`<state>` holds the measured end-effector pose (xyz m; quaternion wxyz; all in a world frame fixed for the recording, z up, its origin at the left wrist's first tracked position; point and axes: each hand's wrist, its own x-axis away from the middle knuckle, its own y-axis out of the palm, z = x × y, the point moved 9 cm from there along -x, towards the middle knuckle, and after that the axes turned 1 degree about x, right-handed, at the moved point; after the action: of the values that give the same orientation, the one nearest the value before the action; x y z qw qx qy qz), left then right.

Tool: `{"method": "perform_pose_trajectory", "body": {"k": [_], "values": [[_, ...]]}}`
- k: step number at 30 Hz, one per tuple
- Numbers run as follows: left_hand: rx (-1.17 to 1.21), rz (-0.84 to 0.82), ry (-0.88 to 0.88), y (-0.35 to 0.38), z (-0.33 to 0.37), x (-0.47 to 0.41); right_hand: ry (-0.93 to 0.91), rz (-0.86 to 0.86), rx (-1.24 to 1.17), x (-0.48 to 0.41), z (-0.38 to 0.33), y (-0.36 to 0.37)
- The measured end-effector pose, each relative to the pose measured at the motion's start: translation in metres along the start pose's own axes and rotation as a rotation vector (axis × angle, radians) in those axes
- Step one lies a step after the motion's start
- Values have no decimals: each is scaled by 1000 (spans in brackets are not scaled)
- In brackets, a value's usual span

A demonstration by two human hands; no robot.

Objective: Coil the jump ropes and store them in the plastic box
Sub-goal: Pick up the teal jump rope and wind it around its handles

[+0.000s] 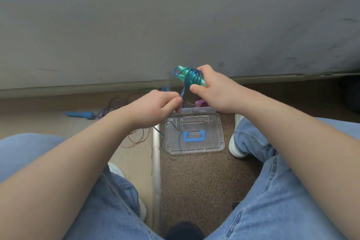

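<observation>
My right hand (212,88) grips the green handles of a jump rope (190,77) with blue cord wound around them, held up in front of the grey wall. My left hand (155,106) pinches the loose blue cord just below the bundle. The cord's free end trails down over the clear lid (194,134), which has a blue handle and lies flat on the floor between my feet. Just behind the lid stands the clear plastic box (200,110), mostly hidden by my hands, with something purple showing in it.
A second rope with a blue handle (79,114) and a braided cord lies on the floor at left. A thin brownish cord (136,138) lies looped near my left arm. A metal floor strip (155,161) divides wood flooring from brown carpet. My knees fill the lower corners.
</observation>
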<state>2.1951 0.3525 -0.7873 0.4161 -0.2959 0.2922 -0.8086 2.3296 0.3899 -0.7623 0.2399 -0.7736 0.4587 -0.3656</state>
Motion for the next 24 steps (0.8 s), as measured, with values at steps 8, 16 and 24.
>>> {"method": "perform_pose_trajectory", "body": {"k": [8, 16, 24], "values": [[-589, 45, 334, -4, 36, 7, -64, -167, 480, 16, -7, 44], [-340, 295, 295, -47, 33, 9, -330, -492, 425, 38, -34, 76], [-19, 191, 3, -40, 7, 1, -310, -571, 442, 44, -30, 68]]}}
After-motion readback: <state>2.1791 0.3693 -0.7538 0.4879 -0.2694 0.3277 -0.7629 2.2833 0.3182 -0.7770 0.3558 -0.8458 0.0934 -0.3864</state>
